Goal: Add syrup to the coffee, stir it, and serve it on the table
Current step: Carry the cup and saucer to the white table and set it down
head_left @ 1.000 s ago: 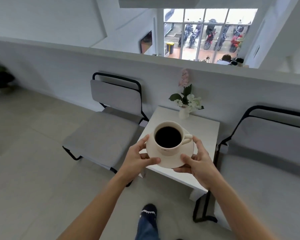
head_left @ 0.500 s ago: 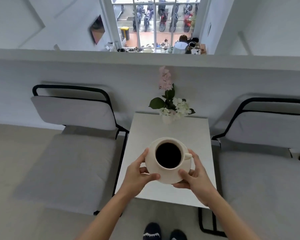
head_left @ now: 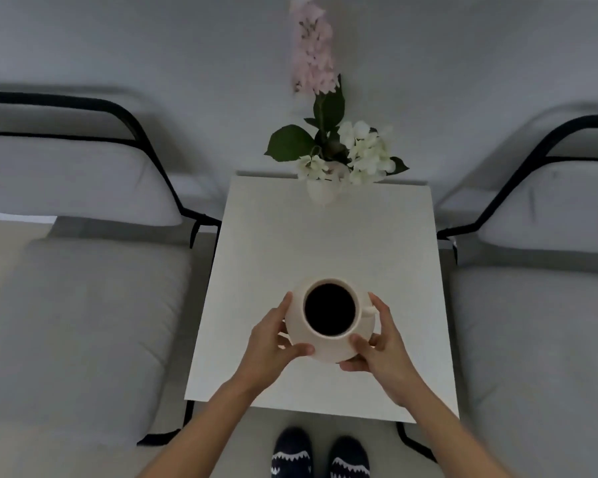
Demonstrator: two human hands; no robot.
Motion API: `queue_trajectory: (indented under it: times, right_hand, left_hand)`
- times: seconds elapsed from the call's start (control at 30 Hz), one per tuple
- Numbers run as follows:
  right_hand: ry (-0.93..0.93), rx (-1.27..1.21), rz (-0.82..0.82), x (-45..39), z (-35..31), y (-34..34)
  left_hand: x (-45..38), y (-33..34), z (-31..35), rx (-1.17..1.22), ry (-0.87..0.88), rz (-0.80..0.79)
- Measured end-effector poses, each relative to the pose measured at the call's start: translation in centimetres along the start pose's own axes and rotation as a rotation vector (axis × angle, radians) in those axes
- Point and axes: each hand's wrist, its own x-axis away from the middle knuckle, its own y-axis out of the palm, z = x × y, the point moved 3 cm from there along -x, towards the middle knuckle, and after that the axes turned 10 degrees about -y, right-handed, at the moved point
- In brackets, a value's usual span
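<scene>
**Head view: coffee cup held over the small table**

Nearest to us we see two dark patterned socks (head_left: 320,455) on the floor. Above them, our left hand (head_left: 268,343) and right hand (head_left: 382,343) pinch the rim of a cream round saucer (head_left: 325,353) from both sides. On it stands a cream ceramic cup (head_left: 329,309) full of black coffee, over the near half of the white square table (head_left: 325,236). We cannot tell if the saucer touches the table. Farther, a white vase with flowers (head_left: 332,160) stands at the far edge, between two grey cushioned chairs (head_left: 83,305).
</scene>
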Motion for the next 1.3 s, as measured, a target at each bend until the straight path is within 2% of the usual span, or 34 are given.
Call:
queue_trajectory:
  times: [0.23,0.53,0.83,0.93,1.07,1.2,1.3]
  right_hand:
    - [0.043,0.123,-0.014,-4.7,5.5,-0.5]
    - [0.070,0.259,-0.052,-7.9,8.7,-0.6]
    - [0.077,0.362,-0.054,-8.9,10.1,-0.9]
    - [0.082,0.399,-0.043,-8.9,10.3,-0.9]
    - [0.049,0.461,-0.031,-8.5,10.3,-0.8]
    - [0.044,0.537,-0.084,-8.1,10.0,-1.2]
    - [0.086,0.618,-0.170,-7.5,9.0,-1.6]
  left_hand:
    - [-5.7,2.0,-5.3,-0.070,-0.024,-0.001]
    - [-9.6,2.9,-8.7,-0.179,-0.051,-0.008]
    - [-10.6,2.7,-8.9,-0.274,-0.041,-0.029]
    - [-10.6,2.5,-8.5,-0.361,-0.045,-0.047]
    - [-10.9,2.4,-7.8,-0.597,-0.062,-0.048]
    - [-11.1,2.2,-7.3,-0.700,-0.052,-0.002]
    - [-11.3,2.1,-7.3,-0.637,-0.059,0.008]
